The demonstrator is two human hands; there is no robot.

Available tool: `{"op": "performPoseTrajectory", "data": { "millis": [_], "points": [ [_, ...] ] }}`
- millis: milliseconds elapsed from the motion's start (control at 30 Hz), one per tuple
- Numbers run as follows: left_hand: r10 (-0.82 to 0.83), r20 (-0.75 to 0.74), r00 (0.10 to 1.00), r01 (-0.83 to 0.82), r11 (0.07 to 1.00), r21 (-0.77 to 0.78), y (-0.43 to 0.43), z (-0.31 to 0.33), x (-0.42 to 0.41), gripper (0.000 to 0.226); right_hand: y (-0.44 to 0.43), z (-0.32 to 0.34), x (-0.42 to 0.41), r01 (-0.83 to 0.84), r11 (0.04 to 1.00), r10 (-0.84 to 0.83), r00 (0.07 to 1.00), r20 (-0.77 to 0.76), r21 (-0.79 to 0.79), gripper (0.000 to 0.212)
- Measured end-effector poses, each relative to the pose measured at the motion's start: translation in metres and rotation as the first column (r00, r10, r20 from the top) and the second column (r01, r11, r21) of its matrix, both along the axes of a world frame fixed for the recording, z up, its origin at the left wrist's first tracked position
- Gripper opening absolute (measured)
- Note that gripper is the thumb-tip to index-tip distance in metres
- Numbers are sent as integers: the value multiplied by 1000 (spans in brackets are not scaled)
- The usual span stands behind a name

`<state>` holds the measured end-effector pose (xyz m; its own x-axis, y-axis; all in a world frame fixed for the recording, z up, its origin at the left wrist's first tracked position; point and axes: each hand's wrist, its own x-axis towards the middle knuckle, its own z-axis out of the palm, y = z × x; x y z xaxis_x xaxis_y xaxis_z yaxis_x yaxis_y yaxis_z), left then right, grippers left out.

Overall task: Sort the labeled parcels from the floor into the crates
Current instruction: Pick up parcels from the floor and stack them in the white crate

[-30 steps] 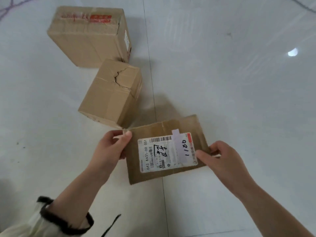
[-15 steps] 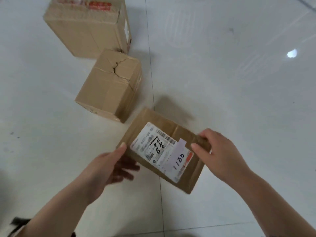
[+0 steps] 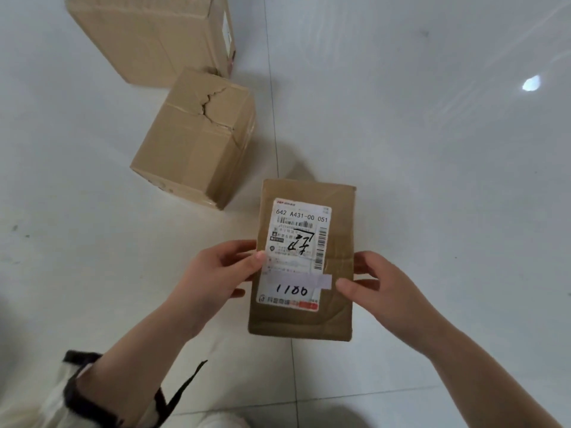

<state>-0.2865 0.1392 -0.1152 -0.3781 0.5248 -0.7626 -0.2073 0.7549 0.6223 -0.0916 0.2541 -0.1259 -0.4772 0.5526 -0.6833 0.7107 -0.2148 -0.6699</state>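
A flat brown parcel (image 3: 338, 242) with a white shipping label and a handwritten number is held above the floor, its long side pointing away from me. My left hand (image 3: 216, 276) grips its left edge, thumb on the label. My right hand (image 3: 386, 291) grips its right edge, thumb on the top face. No crates are in view.
Two cardboard boxes stand on the pale tiled floor at the upper left: a dented, cracked box (image 3: 197, 137) close to the parcel and a larger box (image 3: 154, 35) behind it. Bare floor (image 3: 432, 134) lies to the right. My light sleeve with dark trim (image 3: 77, 393) shows at bottom left.
The parcel has been turned from lying sideways to upright, so its label now reads the right way. My left hand, briefly off the parcel, grips its left edge again.
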Motion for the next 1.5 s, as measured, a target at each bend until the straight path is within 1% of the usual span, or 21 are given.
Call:
{"op": "performPoseTrajectory", "data": {
  "millis": [100,233,367,533,567,633,667,800,900,1000,1067,1167,1267,1333,1400,1500],
  "points": [
    [28,-13,1000,-28,1000,15,-1,-2,-1,22,-6,-3,-4,75,996,-78,995,-65,-54,16],
    [103,13,995,-103,994,31,0,2,-3,22,-9,2,-7,158,986,-164,979,-121,-60,14],
    [231,70,970,-235,970,61,1,18,3,18,-16,22,-5,222,974,-225,952,-206,-39,26],
    [295,-26,955,-288,945,156,25,73,-1,18,1,76,-14,256,965,-261,917,-302,-59,40],
    [293,-39,955,-281,942,186,31,91,-3,22,4,92,-16,255,966,-257,913,-315,-49,42],
    [289,-37,957,-272,930,248,40,134,-5,37,10,132,-20,266,964,-257,897,-360,-24,42],
    [292,-26,956,-274,920,279,43,159,-5,40,12,156,-21,278,960,-265,882,-389,-22,42],
    [291,8,957,-276,898,343,47,276,-5,37,17,276,-13,300,954,-276,846,-456,-20,40],
    [274,31,961,-265,886,381,47,389,0,32,17,392,-4,300,953,-254,848,-466,27,40],
    [289,57,956,-283,851,443,46,521,7,18,14,526,1,299,952,-229,843,-486,70,40],
    [271,41,962,-259,847,464,43,604,15,12,8,611,10,292,953,-217,847,-485,84,40],
    [246,-22,969,-203,846,492,35,714,23,15,0,719,19,303,949,-220,836,-503,88,40],
    [222,-111,969,-126,827,549,24,796,35,17,-15,795,33,317,941,-204,809,-552,117,40],
    [224,-132,966,-110,810,576,16,839,46,18,-27,834,42,360,927,-227,761,-608,104,40],
    [223,-136,965,-98,793,602,10,873,59,19,-38,865,49,396,913,-233,704,-671,99,39],
    [246,-139,959,-98,752,651,5,902,73,20,-50,893,60,406,908,-201,642,-740,106,38]
  ]
}}
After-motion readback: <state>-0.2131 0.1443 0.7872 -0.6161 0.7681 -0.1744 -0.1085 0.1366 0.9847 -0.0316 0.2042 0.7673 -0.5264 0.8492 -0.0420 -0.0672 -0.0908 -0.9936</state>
